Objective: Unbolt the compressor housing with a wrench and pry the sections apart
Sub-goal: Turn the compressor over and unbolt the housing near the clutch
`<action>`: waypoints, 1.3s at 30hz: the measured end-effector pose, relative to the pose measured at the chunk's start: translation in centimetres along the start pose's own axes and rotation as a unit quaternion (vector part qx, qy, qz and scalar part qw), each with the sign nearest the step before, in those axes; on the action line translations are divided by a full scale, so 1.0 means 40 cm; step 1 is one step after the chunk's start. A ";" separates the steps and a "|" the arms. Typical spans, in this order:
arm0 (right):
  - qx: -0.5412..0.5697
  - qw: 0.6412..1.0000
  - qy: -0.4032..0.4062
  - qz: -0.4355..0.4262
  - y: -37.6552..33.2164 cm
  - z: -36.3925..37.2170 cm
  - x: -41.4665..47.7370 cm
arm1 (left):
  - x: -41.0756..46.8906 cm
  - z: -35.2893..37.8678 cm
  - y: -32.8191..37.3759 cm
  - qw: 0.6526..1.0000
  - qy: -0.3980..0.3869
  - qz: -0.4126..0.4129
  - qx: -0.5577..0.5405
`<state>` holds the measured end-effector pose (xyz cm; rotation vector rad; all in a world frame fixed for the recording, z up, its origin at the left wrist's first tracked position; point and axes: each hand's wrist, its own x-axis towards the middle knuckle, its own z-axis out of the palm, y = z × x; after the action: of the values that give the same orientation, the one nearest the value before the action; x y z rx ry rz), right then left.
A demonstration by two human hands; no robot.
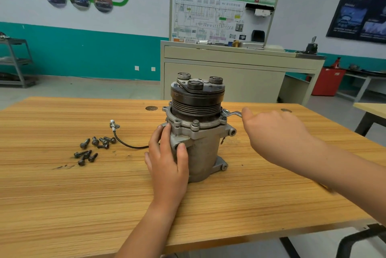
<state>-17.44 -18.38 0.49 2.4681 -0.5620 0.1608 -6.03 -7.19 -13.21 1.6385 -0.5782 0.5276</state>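
Compressor (200,149) stood upright mid-desk (62,195). Left hand (167,163) wrapped the housing's left side, bracing it. Right hand (275,132) held the wrench (231,114) handle, head on a bolt at the right flange. Likely best: seat the head fully, pull level and steady, brace hard against spin or tipping. Counts: one compressor, one wrench, roughly nine loose bolts (95,141) at left, one front flange bolt (195,123) in place, one cable (125,143).
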 end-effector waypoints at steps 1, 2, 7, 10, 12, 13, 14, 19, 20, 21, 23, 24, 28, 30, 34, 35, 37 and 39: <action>-0.017 1.000 -0.003 -0.008 -0.003 -0.006 0.000 | 0.000 0.000 0.000 1.000 -0.001 -0.001 0.000; -0.032 0.999 -0.005 -0.015 -0.004 -0.011 -0.001 | -0.001 0.000 0.000 1.000 -0.001 -0.001 0.001; -0.093 0.993 -0.033 -0.062 0.014 -0.043 0.009 | -0.001 0.002 -0.001 1.000 -0.002 -0.003 -0.005; -0.099 0.989 -0.038 -0.106 0.034 -0.056 0.030 | 0.000 0.001 0.000 1.000 -0.002 -0.002 -0.004; -0.105 0.986 -0.031 -0.123 0.049 -0.045 0.044 | -0.001 0.000 0.001 1.000 -0.002 0.000 -0.002; -0.114 0.985 -0.025 -0.129 0.055 -0.035 0.051 | -0.001 -0.001 0.001 1.000 -0.002 0.000 -0.002; -0.123 0.983 -0.019 -0.133 0.061 -0.025 0.057 | -0.002 -0.001 0.000 1.000 -0.001 0.000 -0.003; -0.158 0.969 0.023 -0.189 0.113 0.028 0.112 | 0.001 0.001 -0.002 1.000 0.005 0.005 -0.003; -0.144 0.968 0.047 -0.202 0.126 0.038 0.130 | 0.000 0.002 -0.002 1.000 0.006 0.005 -0.007; -0.119 0.966 0.079 -0.217 0.137 0.050 0.149 | 0.001 0.003 0.000 1.000 0.006 0.004 -0.013; -0.070 0.959 0.139 -0.238 0.136 0.071 0.196 | 0.001 0.004 -0.001 1.000 0.004 0.004 -0.019; -0.052 0.953 0.176 -0.242 0.124 0.081 0.216 | 0.001 0.003 -0.003 1.000 0.002 0.005 -0.019; 0.141 0.925 0.266 -0.231 0.063 0.125 0.234 | 0.001 -0.003 -0.009 1.000 -0.006 0.005 -0.013; 0.245 0.921 0.249 -0.172 0.061 0.133 0.197 | 0.001 -0.004 -0.008 1.000 -0.010 0.005 -0.016; 0.314 0.910 0.265 -0.059 0.111 0.122 0.099 | 0.001 -0.002 -0.006 1.000 -0.010 0.004 -0.017; 0.272 0.926 0.256 -0.057 0.118 0.117 0.076 | 0.001 -0.002 -0.005 1.000 -0.008 0.003 -0.017; 0.166 0.968 0.183 -0.045 0.122 0.105 0.041 | 0.002 0.000 -0.003 1.000 -0.008 -0.005 -0.017; 0.101 0.985 0.136 -0.038 0.115 0.099 0.021 | 0.001 0.000 -0.001 1.000 -0.009 -0.010 -0.015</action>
<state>-18.70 -24.36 -0.09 2.5977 -0.3464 0.5389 -5.97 -7.18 -13.22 1.6206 -0.5806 0.4873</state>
